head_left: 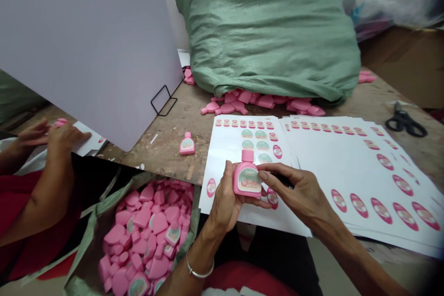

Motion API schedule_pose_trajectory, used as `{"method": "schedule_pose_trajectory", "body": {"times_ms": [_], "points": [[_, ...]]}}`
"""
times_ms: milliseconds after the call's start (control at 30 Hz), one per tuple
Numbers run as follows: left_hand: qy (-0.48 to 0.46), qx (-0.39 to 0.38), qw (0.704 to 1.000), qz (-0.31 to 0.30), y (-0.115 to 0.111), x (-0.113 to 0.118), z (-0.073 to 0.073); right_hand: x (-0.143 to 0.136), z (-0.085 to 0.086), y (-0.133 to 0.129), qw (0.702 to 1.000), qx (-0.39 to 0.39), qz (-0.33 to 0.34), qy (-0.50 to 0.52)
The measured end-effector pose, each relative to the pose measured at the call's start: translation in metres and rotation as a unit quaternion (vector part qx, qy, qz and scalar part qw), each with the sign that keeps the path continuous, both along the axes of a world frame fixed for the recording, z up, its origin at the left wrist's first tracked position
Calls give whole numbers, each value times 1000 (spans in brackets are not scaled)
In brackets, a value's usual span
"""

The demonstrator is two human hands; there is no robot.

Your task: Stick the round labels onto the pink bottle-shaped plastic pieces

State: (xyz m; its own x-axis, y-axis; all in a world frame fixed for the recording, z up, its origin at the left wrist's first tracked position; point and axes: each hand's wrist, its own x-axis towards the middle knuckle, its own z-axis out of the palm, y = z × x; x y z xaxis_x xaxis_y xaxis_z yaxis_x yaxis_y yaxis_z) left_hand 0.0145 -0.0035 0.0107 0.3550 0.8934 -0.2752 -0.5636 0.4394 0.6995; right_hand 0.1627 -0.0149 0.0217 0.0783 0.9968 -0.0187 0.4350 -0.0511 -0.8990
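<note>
Left hand (225, 199) clamped on 1 bottle (247, 173); right hand (300, 189) touching its label (249, 182), grip unclear. Sack (89, 247) at 8 o'clock: filled with bottles (158, 223), some labelled.

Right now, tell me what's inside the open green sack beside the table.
Pink bottles, several with labels, lie in the sack; anything beneath the top layer is covered.

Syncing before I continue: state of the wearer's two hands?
Left hand: closed, holding the pink bottle.
Right hand: at that bottle's label; open or closed, can't tell.
</note>
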Motion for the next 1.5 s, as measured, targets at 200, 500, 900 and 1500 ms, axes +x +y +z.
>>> {"method": "schedule_pose_trajectory", "body": {"times_ms": [200, 500, 900, 1500], "points": [[-17, 33, 999, -36, -1, -4, 1, -4, 4, -1, 1000, 22, -6, 3], [18, 82, 993, -87, -5, -12, 0, 6, -3, 5, 993, 50, -52, -94], [232, 27, 972, -29, 7, -46, -20, 61, -18, 92, 986, 35, -39, -159], [585, 333, 739, 28, 74, -50, 1, 102, 13, 110, 931, 82, 226, -273]]}}
